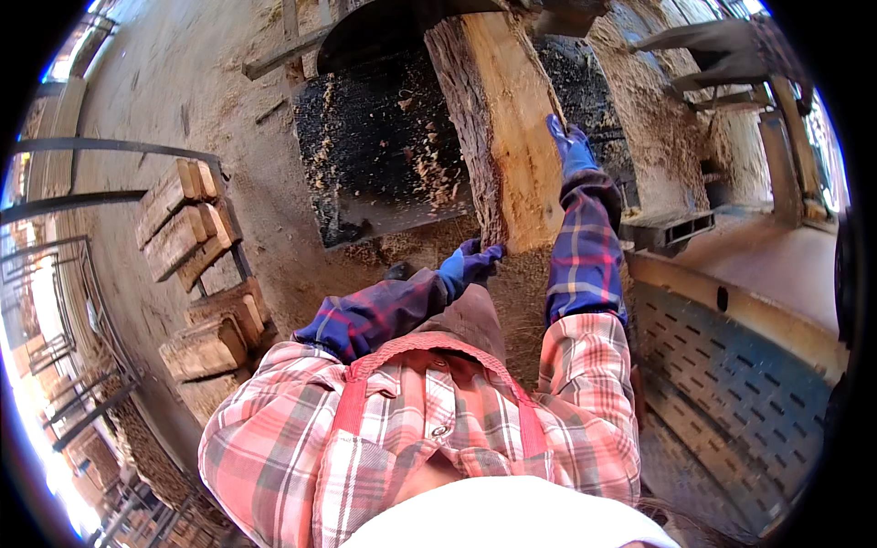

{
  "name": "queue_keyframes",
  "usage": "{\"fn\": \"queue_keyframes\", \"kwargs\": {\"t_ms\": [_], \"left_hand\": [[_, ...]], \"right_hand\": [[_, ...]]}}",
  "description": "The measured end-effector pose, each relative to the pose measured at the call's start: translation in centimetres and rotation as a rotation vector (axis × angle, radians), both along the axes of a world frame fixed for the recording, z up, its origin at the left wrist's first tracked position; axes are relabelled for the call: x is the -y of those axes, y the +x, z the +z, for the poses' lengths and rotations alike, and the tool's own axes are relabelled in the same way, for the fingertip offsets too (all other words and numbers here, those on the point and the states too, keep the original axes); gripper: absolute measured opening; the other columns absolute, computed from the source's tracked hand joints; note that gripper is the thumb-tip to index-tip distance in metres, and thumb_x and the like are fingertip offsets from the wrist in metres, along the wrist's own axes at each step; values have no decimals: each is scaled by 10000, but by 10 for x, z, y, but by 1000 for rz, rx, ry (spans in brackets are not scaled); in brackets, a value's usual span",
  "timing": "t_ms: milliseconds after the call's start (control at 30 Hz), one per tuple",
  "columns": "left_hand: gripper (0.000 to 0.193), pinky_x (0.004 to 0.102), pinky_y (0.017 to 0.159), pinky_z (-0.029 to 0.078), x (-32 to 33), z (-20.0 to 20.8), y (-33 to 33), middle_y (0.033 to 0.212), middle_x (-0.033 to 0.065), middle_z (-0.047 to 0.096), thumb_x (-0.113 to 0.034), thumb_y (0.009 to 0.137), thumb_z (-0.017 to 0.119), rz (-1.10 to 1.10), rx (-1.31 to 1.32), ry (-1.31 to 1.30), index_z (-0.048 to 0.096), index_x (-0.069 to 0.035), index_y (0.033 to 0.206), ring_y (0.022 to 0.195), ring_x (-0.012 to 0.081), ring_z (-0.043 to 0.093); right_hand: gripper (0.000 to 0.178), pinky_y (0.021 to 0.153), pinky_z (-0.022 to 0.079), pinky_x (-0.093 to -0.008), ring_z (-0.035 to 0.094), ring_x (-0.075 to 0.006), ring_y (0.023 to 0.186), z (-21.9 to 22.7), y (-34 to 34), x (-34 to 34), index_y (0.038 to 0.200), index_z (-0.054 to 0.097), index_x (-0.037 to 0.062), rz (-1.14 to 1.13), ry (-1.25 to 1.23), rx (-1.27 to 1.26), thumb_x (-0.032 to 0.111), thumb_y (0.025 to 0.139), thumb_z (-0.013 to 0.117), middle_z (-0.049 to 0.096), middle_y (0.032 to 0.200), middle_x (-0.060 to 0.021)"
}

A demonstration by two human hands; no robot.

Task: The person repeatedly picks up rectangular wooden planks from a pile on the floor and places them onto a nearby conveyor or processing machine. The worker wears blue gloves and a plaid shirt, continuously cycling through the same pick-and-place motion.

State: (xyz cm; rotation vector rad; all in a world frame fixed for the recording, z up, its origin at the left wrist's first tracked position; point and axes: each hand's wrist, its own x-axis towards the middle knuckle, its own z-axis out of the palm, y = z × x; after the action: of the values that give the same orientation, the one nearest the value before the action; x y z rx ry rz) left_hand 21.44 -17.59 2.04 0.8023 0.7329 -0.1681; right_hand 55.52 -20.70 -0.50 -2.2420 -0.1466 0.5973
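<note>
A thick slab of wood [521,128], with rough bark along its left side and a pale sawn face, lies lengthwise across a dark metal worktable [365,155]. At the slab's near end, my left hand [470,267] in a blue glove has its fingers closed around the bottom left corner. Farther up, my gloved right hand [571,149] rests along the right edge, fingers stretched out against the wood. The slab's far end passes beneath dark machine parts at the top and is partly hidden there.
Sawdust and chips litter the table and ground. On the left, cut wood blocks [187,219] are stacked beside a metal rack [91,146]. A perforated blue metal panel [731,384] stands close on my right. More machinery [722,55] is at the upper right.
</note>
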Motion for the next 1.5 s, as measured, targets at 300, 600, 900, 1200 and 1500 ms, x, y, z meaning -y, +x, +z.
{"fn": "queue_keyframes", "kwargs": {"t_ms": [300, 600, 900, 1200, 1500], "left_hand": [[242, 278, 621, 490, -69, 29, -57, 833, 76, 636, -259, 870, 590, -478, -268, -13, 602, -59, 1004, 698, 146, 596], [745, 458, 922, 401, -319, -1, -121, 1136, 105, 564, -666, 748, 499, 287, -52, -412, 506, -83, 1212, 980, 296, 527], [633, 432, 978, 375, -304, -57, -38, 1289, 108, 492, -527, 843, 454, 154, 23, -149, 439, -84, 1294, 1161, 297, 457], [421, 304, 980, 330, 40, 26, 191, 1244, 63, 502, -306, 890, 537, -349, 776, 202, 505, -66, 1234, 1130, 167, 460], [420, 297, 915, 432, -21, 107, 98, 1162, 122, 570, -262, 891, 538, -673, 506, 280, 517, 24, 1198, 1043, 197, 554]], "right_hand": [[713, 900, 441, -360, 517, -302, 1047, -28, -79, 27, 1205, 442, -44, -144, 496, -389, 454, 741, 655, 510, 1175, -211], [1075, 965, 370, -400, 471, -392, 1149, 73, -203, -123, 1205, 480, -61, 559, -138, -277, 799, 569, 575, 507, 1214, -263], [682, 826, 461, -388, 591, -348, 962, 103, -400, -49, 1171, 548, 73, -52, -122, -127, 572, 716, 652, 590, 1135, -164], [436, 670, 443, -297, 514, -122, 780, 153, -361, 216, 971, 616, -41, -897, 434, 27, 356, 798, 669, 611, 852, -39], [791, 920, 380, -436, 465, -397, 1115, 3, -258, 313, 1264, 396, -68, -954, -498, 54, 499, 747, 590, 478, 1197, -273]]}}
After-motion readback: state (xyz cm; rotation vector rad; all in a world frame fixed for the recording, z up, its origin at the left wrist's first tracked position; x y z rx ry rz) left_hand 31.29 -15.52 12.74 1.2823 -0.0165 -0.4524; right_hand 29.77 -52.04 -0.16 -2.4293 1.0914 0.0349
